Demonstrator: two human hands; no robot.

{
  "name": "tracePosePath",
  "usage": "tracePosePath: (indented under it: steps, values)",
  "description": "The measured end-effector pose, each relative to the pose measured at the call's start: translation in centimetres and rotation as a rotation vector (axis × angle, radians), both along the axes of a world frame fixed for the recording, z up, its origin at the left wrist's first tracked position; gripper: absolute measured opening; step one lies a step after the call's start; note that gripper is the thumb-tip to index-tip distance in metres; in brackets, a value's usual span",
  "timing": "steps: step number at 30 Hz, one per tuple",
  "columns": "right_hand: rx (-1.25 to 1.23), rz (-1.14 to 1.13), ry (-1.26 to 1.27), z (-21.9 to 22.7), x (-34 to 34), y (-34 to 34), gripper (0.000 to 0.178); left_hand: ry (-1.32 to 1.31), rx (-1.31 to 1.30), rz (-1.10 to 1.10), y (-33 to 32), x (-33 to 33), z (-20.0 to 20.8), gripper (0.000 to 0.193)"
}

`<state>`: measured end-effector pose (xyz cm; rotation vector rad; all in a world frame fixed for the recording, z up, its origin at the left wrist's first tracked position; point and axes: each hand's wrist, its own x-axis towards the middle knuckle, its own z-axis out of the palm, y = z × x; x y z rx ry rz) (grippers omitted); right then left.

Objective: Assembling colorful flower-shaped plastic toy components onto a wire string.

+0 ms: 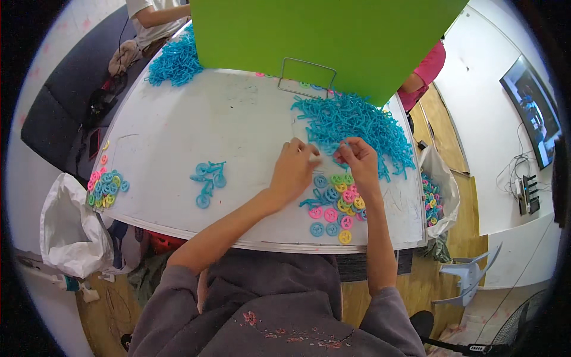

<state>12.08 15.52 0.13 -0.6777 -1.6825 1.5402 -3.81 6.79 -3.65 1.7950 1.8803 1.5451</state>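
Observation:
My left hand [292, 169] is over the middle right of the white table, its fingers curled together and its fingertips blurred. Facing it, my right hand [362, 160] pinches thumb and fingers together. Whatever either hand holds is too small and blurred to name. Just beyond both hands spreads a heap of blue plastic stick-like pieces [357, 122]. Nearer to me, by my right forearm, lie small spoked plastic wheels [331, 215] in pink, blue, yellow and green. To the left of my left forearm is a small group of blue wheeled pieces [204, 177], apparently wheels joined with sticks.
A green panel [321, 41] stands across the table's [166, 137] far side, with a wire stand [307, 76] before it. Another blue heap [177, 59] lies far left, mixed wheels [107, 188] at the left edge. White sacks [74, 223] flank the table. Two other people sit beyond.

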Motion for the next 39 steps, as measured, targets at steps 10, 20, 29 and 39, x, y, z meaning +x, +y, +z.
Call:
tracePosePath:
  steps: [10, 20, 29, 39]
  values:
    - [0.15, -0.265, 0.033, -0.9, 0.1, 0.6, 0.014, -0.256, -0.211, -0.196, 0.2, -0.3, 1.3, 0.026]
    - [0.41, -0.232, -0.087, -0.9, -0.5, -0.6, 0.017, -1.075, -0.316, -0.38, -0.1, -2.4, 3.4, 0.028]
    - [0.559, -0.157, -0.29, 0.7, -0.9, -1.9, 0.014, -1.06, -0.29, -0.411, -0.1, -2.0, 3.1, 0.017]
    - [0.318, -0.108, -0.373, 0.9, -0.9, -2.0, 0.016, -0.841, -0.231, -0.297, 0.3, -1.6, 2.8, 0.006]
